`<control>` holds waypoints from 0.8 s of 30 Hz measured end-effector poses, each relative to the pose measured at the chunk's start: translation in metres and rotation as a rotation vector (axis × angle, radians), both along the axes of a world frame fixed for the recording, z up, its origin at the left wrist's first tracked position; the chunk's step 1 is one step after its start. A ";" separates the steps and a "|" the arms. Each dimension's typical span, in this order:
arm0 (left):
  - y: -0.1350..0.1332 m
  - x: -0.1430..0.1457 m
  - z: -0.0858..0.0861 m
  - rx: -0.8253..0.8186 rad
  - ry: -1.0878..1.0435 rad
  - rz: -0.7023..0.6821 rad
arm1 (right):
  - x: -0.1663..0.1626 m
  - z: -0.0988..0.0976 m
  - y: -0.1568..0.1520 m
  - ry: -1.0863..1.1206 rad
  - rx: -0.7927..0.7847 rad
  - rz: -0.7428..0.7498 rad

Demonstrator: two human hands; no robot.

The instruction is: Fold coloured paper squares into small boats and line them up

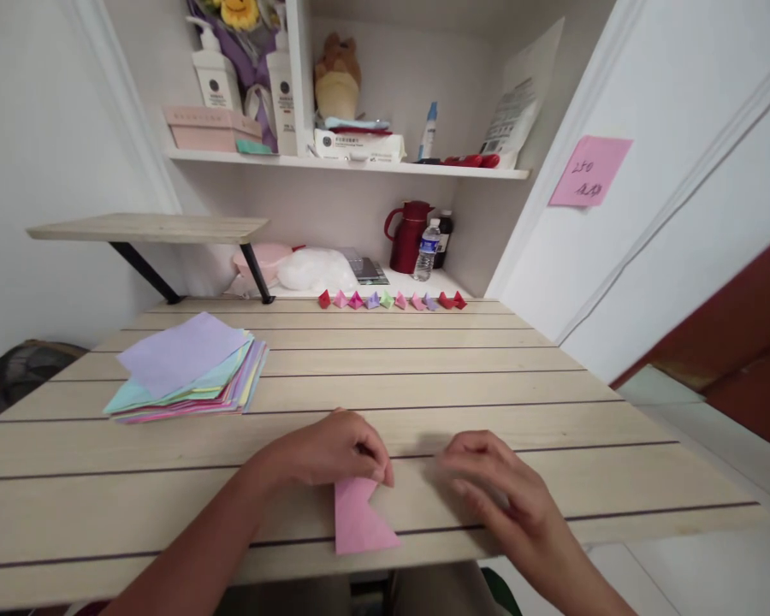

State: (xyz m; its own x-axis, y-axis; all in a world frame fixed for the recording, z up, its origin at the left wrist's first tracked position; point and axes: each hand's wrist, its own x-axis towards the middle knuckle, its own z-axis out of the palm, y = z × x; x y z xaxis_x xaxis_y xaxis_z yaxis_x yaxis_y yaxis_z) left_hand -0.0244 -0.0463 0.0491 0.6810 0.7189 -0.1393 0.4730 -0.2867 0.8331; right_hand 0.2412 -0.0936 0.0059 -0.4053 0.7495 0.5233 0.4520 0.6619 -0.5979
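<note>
A folded piece of pink paper [358,522] lies near the front edge of the wooden table, with a notch in its right side. At its upper end, the curled fingers of my left hand [350,447] are closed on the paper and cover that end. My right hand [497,483] is over the tabletop to the right, apart from the paper. Its fingers are loosely bent and apart, slightly blurred, and nothing shows in them.
A stack of coloured paper sheets [186,364] sits at the left. Several small folded paper pieces [387,300] line the back edge. Behind them stand a red jug [411,238] and a water bottle [427,251]. A raised wooden shelf [147,228] is at back left.
</note>
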 end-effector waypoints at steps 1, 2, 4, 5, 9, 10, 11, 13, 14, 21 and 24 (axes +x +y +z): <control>0.003 0.006 -0.001 0.070 0.012 -0.038 | -0.003 0.003 -0.001 -0.095 0.096 0.048; 0.004 0.013 -0.001 0.139 0.021 -0.069 | -0.006 0.004 -0.003 -0.186 0.188 0.080; 0.003 0.026 -0.004 0.264 0.036 -0.113 | -0.014 0.005 -0.006 -0.325 0.312 0.085; 0.002 0.032 -0.006 0.315 0.045 -0.127 | -0.017 0.004 -0.007 -0.366 0.332 0.063; 0.000 0.038 -0.011 0.458 0.098 -0.072 | -0.024 -0.004 -0.008 -0.457 0.292 -0.009; 0.000 0.035 -0.011 0.486 0.111 -0.030 | -0.024 -0.005 -0.008 -0.474 0.295 -0.009; 0.000 0.031 -0.010 0.512 0.119 0.021 | -0.024 -0.005 -0.008 -0.489 0.301 -0.005; -0.005 0.020 -0.010 0.574 0.130 0.156 | -0.024 -0.003 -0.008 -0.496 0.312 -0.007; -0.010 0.015 -0.010 0.624 0.143 0.231 | -0.024 -0.002 -0.007 -0.494 0.316 -0.008; -0.076 0.003 -0.039 1.365 0.457 0.188 | -0.025 -0.001 -0.005 -0.475 0.241 0.118; -0.091 0.005 -0.064 1.413 0.482 0.189 | -0.023 -0.001 -0.013 -0.437 0.218 0.120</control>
State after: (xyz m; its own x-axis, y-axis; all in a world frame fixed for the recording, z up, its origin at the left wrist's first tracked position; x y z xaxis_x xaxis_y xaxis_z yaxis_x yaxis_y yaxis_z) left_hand -0.0198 -0.1376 -0.0146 0.6578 0.5183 0.5466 0.7341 -0.6036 -0.3110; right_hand 0.2182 -0.1067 0.0046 -0.6985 0.5764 0.4240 0.5424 0.8130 -0.2118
